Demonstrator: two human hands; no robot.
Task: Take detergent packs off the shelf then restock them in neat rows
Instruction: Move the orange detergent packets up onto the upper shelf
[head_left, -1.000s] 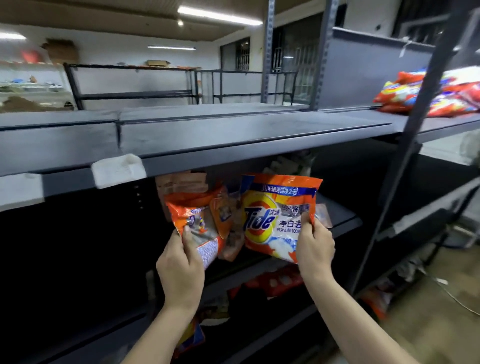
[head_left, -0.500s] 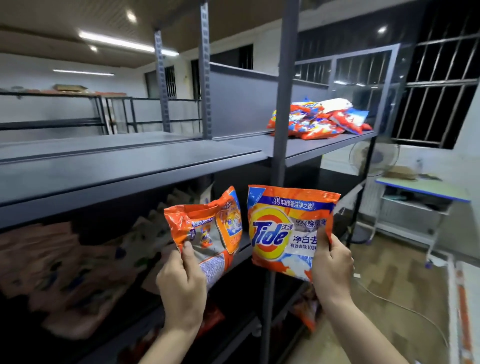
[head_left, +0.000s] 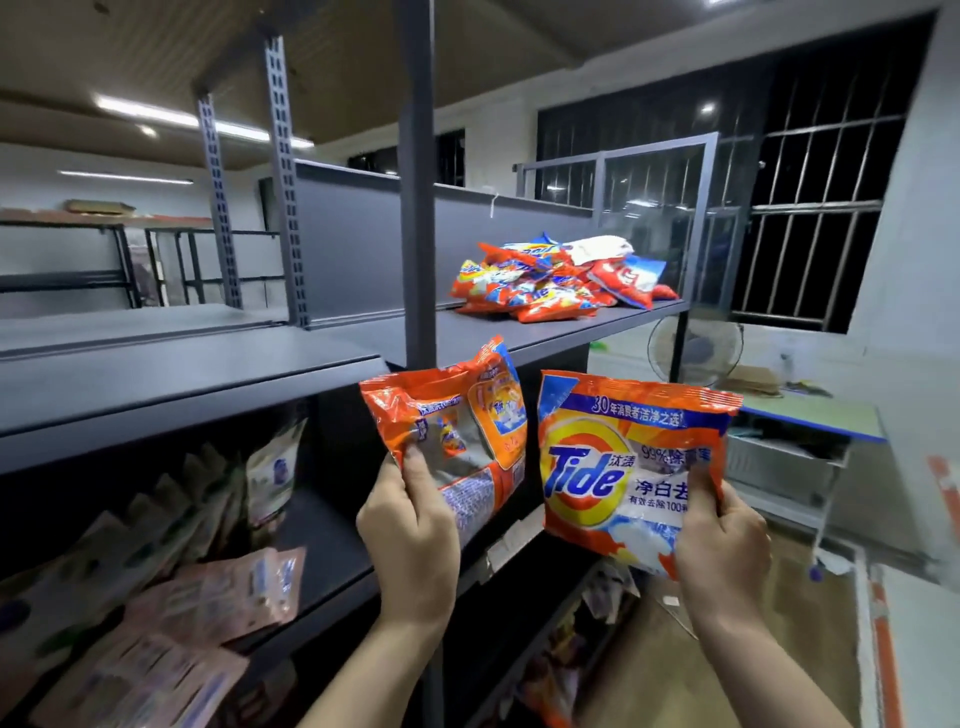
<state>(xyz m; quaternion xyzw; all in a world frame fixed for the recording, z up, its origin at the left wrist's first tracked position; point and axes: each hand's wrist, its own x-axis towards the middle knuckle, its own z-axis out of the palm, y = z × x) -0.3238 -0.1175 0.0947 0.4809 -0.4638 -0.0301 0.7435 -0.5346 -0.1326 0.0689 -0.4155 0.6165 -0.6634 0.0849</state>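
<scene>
tide detergent packs (head_left: 626, 467) being held up in both hands, in front of the dark shelf upright.
the right hand (head_left: 722, 540) is pinching the front-facing pack's lower corner; the left hand (head_left: 410, 535) is pinching a back-facing pack (head_left: 447, 431), thumb pressing its face.

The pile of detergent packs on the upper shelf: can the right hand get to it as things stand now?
Probably not yet. The right hand is full, its grip shut on a Tide pack, and it is held below the upper shelf. The pile lies open from the front, with nothing blocking it.
</scene>
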